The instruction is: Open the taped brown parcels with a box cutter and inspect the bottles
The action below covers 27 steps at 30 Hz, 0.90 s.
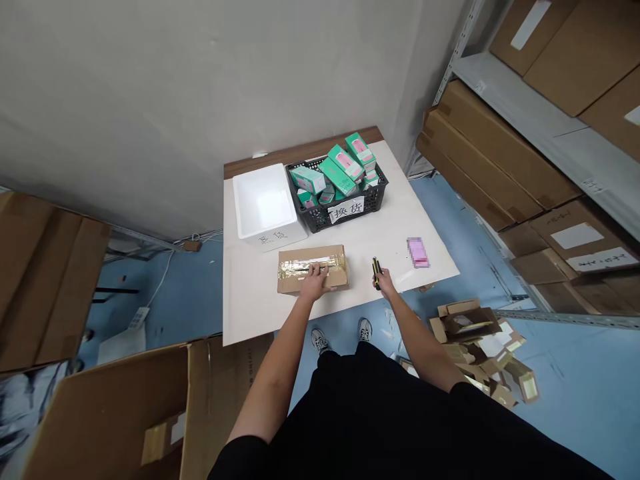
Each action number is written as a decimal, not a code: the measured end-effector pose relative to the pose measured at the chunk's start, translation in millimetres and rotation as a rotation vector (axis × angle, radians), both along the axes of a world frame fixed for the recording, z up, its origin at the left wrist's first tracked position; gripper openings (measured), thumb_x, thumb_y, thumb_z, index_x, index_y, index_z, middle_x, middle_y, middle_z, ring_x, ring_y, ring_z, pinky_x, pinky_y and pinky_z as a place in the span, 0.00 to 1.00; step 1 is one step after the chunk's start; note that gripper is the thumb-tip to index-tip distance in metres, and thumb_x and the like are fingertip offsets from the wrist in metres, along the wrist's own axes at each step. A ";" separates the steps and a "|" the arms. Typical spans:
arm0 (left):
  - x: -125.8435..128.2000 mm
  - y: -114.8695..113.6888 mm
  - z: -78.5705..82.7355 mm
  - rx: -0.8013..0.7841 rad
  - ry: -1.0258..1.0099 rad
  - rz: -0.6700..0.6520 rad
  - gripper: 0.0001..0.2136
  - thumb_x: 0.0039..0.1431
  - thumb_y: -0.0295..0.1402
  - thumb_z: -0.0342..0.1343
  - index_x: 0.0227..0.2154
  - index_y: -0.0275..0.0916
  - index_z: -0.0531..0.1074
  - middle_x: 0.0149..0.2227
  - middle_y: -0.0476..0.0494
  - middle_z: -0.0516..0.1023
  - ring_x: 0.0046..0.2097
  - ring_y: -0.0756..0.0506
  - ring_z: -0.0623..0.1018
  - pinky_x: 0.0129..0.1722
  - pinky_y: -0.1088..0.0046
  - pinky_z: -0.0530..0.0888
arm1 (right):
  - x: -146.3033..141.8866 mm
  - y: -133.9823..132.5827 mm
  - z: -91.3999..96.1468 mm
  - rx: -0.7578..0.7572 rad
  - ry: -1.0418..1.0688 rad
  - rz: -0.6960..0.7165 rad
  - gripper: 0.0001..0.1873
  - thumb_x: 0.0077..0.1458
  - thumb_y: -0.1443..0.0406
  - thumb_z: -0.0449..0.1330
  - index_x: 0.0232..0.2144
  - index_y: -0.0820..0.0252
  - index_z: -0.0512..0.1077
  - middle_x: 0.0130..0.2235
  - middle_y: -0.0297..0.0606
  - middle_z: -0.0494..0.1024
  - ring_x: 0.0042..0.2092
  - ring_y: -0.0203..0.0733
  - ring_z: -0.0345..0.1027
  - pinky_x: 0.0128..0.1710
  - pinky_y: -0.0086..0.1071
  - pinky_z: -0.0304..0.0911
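Note:
A brown cardboard box point(290, 285) sealed with shiny clear tape lies near the front of the white tabletop point(250, 303). My left hand point(315, 283) rests on top of it, fingers laid over the tape by a dark line along the seam. To the right of the box, my right hand point(384, 283) grips a yellow and black utility knife point(376, 270), its tip pointing away from me. Whether the blade is out is too small to tell. A pixelated pink item point(418, 253) lies farther right on the table.
Behind the box stand a white foam bin point(265, 200) and a black crate point(345, 217) full of green boxes point(338, 175). Shelving with cartons point(495, 167) rises at right. Opened boxes point(480, 347) litter the floor at right; a large carton point(115, 400) stands lower left.

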State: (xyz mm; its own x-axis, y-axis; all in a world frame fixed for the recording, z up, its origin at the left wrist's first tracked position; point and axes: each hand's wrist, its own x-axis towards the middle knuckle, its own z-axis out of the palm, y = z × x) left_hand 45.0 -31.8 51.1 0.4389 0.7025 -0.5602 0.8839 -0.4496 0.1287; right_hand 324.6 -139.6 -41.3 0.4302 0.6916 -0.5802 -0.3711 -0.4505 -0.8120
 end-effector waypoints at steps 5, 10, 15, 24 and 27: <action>0.9 -0.8 1.0 -0.011 -0.002 0.019 0.49 0.61 0.65 0.59 0.79 0.50 0.49 0.81 0.37 0.40 0.80 0.27 0.42 0.72 0.49 0.63 | 6.1 11.4 -21.8 -0.030 -0.017 0.098 0.20 0.53 0.56 0.65 0.42 0.53 0.61 0.30 0.27 0.74 0.25 0.37 0.71 0.27 0.30 0.69; 1.2 -2.8 2.2 -0.005 -0.020 0.020 0.49 0.62 0.65 0.58 0.78 0.47 0.50 0.81 0.36 0.40 0.80 0.27 0.42 0.72 0.50 0.62 | 19.0 18.2 -33.5 -0.232 -0.458 0.257 0.20 0.54 0.59 0.63 0.48 0.59 0.70 0.44 0.45 0.81 0.51 0.51 0.79 0.49 0.38 0.74; 1.0 -4.9 -0.6 0.008 -0.018 0.017 0.48 0.62 0.64 0.58 0.78 0.48 0.50 0.81 0.36 0.40 0.80 0.28 0.42 0.73 0.50 0.61 | 20.5 15.7 -34.9 -0.359 -0.636 0.333 0.31 0.49 0.64 0.64 0.57 0.62 0.71 0.53 0.53 0.81 0.61 0.57 0.75 0.59 0.43 0.70; -0.8 -4.8 -8.5 0.022 -0.048 -0.002 0.47 0.63 0.63 0.58 0.78 0.48 0.51 0.81 0.36 0.40 0.80 0.27 0.41 0.73 0.48 0.61 | 11.0 9.4 -38.1 -0.410 -0.542 0.294 0.23 0.42 0.68 0.68 0.44 0.61 0.72 0.44 0.52 0.84 0.51 0.59 0.80 0.48 0.46 0.75; -1.6 -5.2 -10.1 0.032 -0.054 -0.008 0.46 0.64 0.63 0.57 0.78 0.48 0.50 0.81 0.37 0.40 0.80 0.27 0.41 0.73 0.48 0.60 | 8.6 9.1 -36.2 -0.365 -0.490 0.278 0.21 0.44 0.67 0.67 0.43 0.59 0.70 0.40 0.45 0.85 0.48 0.55 0.81 0.46 0.43 0.76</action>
